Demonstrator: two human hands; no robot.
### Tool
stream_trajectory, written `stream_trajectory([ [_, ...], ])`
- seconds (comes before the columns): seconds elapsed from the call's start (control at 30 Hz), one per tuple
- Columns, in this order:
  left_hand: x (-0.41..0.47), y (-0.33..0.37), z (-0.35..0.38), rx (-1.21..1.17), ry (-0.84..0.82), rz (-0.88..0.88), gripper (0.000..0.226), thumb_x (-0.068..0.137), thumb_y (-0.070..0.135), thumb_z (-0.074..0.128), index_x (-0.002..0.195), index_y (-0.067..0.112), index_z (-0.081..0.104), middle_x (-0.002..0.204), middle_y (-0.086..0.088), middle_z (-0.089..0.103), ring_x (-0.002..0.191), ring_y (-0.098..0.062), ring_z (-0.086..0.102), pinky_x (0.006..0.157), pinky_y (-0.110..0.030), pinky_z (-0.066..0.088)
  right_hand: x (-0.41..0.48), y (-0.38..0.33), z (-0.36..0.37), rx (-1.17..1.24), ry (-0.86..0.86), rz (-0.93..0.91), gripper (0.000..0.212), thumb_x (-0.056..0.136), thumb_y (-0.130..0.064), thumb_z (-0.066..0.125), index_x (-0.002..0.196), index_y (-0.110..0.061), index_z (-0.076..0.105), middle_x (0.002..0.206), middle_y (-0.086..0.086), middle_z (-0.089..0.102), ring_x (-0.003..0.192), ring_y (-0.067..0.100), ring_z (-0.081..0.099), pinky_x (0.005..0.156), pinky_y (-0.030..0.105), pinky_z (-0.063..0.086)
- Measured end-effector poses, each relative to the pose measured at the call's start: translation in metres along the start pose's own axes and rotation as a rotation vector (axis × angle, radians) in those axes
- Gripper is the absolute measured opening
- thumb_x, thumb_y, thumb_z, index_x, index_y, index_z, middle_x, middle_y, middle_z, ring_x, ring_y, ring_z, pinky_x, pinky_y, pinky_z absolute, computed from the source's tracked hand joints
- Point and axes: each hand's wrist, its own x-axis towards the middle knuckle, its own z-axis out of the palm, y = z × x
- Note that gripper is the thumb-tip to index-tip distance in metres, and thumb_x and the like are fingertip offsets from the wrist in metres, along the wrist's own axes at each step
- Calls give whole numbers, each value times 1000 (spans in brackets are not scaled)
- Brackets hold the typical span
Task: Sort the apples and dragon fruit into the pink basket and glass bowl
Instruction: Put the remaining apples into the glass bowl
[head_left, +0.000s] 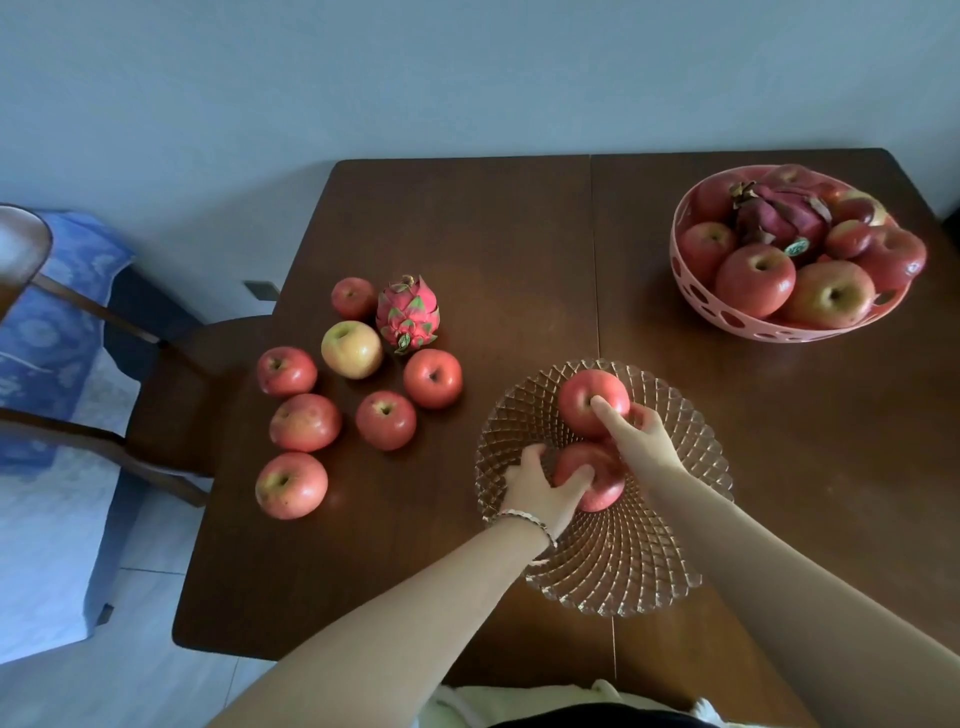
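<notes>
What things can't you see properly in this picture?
Head view:
- Pink basket bottom: buried under the top apples, so its fruit is uncountable.
- Near apple in the glass bowl: partly covered by the left hand gripping it.
- Far apple: right side behind the right hand.
- Chair: cut off by the left edge.

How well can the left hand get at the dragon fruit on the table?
Probably yes: the left hand must first release its apple in the glass bowl; only loose apples lie between.
</notes>
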Motion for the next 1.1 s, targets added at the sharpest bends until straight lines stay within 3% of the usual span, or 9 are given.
stream_trajectory([
  [0.13, 11, 2, -53, 414, 643, 432, 58, 73, 40, 60, 120, 6, 55, 117, -23, 53, 107, -42, 52, 94, -45, 42, 1, -6, -3, -122, 32, -28, 72, 82, -45, 63, 138, -11, 35, 137, 14, 45, 121, 29, 48, 98, 38, 38],
  [0.2, 28, -1, -86, 568, 822, 397, 63, 67, 32, 72, 121, 4, 54, 126, -29, 49, 114, -47, 49, 97, -52, 40, -1, -9, -6, -159, 53, -52, 70, 83, -45, 62, 139, -13, 34, 139, 15, 41, 122, 30, 47, 98, 38, 38],
  [0.3, 41, -13, -130, 706, 588, -1, 80, 75, 40, 69, 141, 17, 30, 148, -18, 25, 132, -39, 32, 105, -47, 33, -7, -14, -10, -225, 97, -104, 66, 84, -43, 59, 139, -17, 34, 141, 15, 34, 123, 29, 43, 100, 39, 37],
  [0.37, 45, -22, -145, 720, 426, -125, 79, 79, 38, 67, 143, 24, 23, 147, -12, 23, 126, -38, 39, 98, -44, 40, -13, -18, -11, -263, 137, -167, 61, 84, -40, 59, 136, -20, 36, 139, 13, 32, 125, 29, 38, 104, 43, 36],
  [0.5, 26, -17, -143, 560, 448, -27, 71, 73, 36, 72, 133, 26, 36, 130, -9, 38, 103, -39, 57, 83, -41, 50, -38, -26, -12, -313, 188, -458, 48, 82, -24, 63, 126, -22, 45, 127, -3, 36, 126, 19, 26, 101, 36, 33],
  [0.57, 7, -2, -132, 485, 462, 83, 68, 70, 43, 73, 127, 27, 41, 115, -4, 42, 99, -33, 58, 79, -38, 50, -51, -32, -9, -386, 64, -625, 49, 79, -17, 67, 123, -23, 46, 121, -14, 35, 123, 12, 26, 98, 28, 31],
  [0.7, -36, 45, -102, 419, 303, 330, 66, 64, 52, 74, 119, 33, 43, 107, 6, 41, 93, -17, 52, 77, -28, 45, -66, -36, 2, -524, -280, -730, 88, 69, -26, 79, 140, -26, 29, 134, -3, 29, 120, 8, 35, 102, 21, 35],
  [0.87, -49, 59, -58, 331, 70, 506, 74, 64, 47, 74, 127, 32, 39, 118, 9, 44, 108, -10, 53, 94, -29, 48, -65, -24, -12, -493, -194, -783, 88, 59, -20, 85, 134, -21, 40, 132, 0, 38, 113, 8, 41, 97, 25, 42],
  [1.1, -7, 24, -19, 106, -5, 57, 65, 81, 41, 62, 136, 22, 33, 138, -8, 38, 113, -27, 55, 98, -38, 47, -23, 7, -74, -567, 90, -676, 78, 52, -17, 87, 121, -15, 52, 115, 0, 48, 105, 13, 46, 91, 21, 37],
])
